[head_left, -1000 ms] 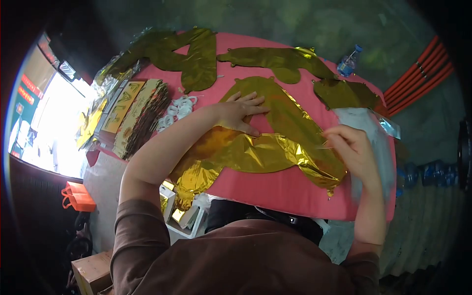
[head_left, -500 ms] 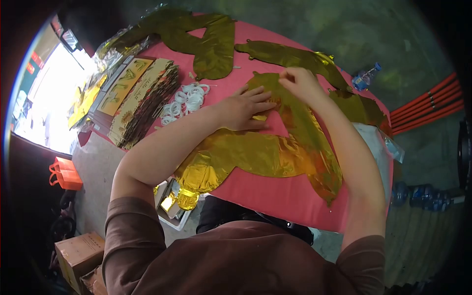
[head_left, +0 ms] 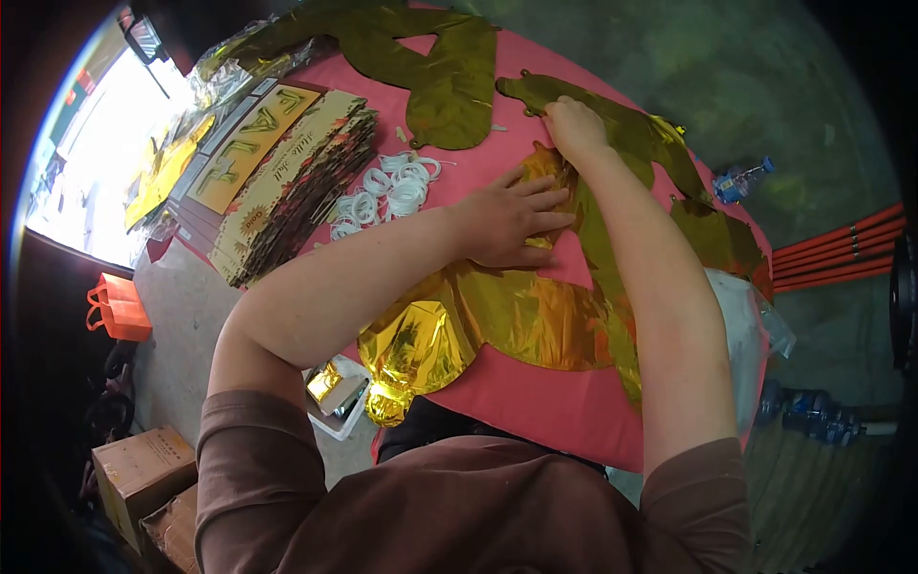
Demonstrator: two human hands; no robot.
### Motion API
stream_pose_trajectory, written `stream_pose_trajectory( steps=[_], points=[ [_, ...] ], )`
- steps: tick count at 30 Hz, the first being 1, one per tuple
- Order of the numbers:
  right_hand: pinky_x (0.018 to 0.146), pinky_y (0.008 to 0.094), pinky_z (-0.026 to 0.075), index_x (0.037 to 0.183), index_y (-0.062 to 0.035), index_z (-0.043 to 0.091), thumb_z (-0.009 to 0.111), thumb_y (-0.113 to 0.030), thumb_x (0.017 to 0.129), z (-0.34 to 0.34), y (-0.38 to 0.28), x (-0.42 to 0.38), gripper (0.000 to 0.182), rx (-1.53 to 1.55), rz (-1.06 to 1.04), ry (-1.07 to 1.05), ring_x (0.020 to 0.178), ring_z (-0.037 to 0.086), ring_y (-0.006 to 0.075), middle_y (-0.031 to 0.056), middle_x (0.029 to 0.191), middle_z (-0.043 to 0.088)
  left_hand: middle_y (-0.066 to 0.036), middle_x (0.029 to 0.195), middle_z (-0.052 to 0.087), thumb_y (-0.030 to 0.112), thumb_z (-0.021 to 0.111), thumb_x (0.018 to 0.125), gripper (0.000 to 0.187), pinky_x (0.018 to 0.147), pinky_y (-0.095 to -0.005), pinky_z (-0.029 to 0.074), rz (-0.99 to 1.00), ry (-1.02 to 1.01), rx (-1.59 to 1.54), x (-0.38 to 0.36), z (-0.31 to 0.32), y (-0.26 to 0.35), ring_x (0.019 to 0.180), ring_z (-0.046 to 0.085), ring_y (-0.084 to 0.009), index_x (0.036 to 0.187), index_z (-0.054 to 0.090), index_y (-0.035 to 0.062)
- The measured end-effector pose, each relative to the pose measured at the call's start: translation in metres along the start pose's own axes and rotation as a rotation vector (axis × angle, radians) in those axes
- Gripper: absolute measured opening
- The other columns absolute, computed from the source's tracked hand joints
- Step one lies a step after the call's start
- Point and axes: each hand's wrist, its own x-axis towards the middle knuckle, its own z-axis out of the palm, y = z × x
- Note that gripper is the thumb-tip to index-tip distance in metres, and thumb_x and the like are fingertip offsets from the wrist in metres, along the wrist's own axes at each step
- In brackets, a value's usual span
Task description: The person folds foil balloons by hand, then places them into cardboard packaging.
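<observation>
Right hand [head_left: 574,131] moved outward, fingers' hold unclear; gold foil [head_left: 535,311] lies beneath left hand [head_left: 502,222], fingers spread.

Foil shapes [head_left: 535,316] spread across table [head_left: 545,407]

The left hand [head_left: 512,220] lies on the nearest shape [head_left: 564,325]; beyond it, the right hand [head_left: 576,131] is at the left end of a second shape [head_left: 626,124]. Left of the hands sit cord coils [head_left: 409,194], then a packet stack [head_left: 273,182]. A third shape [head_left: 454,86] lies behind the coils. Near the table's right edge is a bottle [head_left: 741,180].
</observation>
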Motion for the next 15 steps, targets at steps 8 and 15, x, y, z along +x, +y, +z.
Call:
stream_pose_trajectory(
  steps=[8, 15],
  points=[
    [0.069, 0.0413, 0.05, 0.08, -0.0037, 0.063, 0.056, -0.017, 0.081, 0.008, 0.008, 0.002, 0.016, 0.112, 0.074, 0.16, 0.084, 0.062, 0.0331, 0.0143, 0.089, 0.061, -0.013, 0.142, 0.034, 0.052, 0.046, 0.087, 0.059, 0.109, -0.0509, 0.018, 0.006, 0.024, 0.011, 0.001, 0.003, -0.001, 0.133, 0.028, -0.0313, 0.133, 0.042, 0.0162],
    [0.055, 0.03, 0.044, 0.073, -0.0029, 0.061, 0.071, -0.019, 0.072, 0.014, 0.031, 0.007, 0.02, 0.694, 0.321, 0.07, 0.058, 0.057, 0.0166, 0.0055, 0.065, 0.06, -0.012, 0.142, 0.034, 0.049, 0.049, 0.087, 0.058, 0.108, -0.051, 0.019, 0.009, 0.022, 0.021, 0.001, 0.002, 0.0, 0.134, 0.028, -0.0304, 0.134, 0.042, 0.0164]
  ],
)
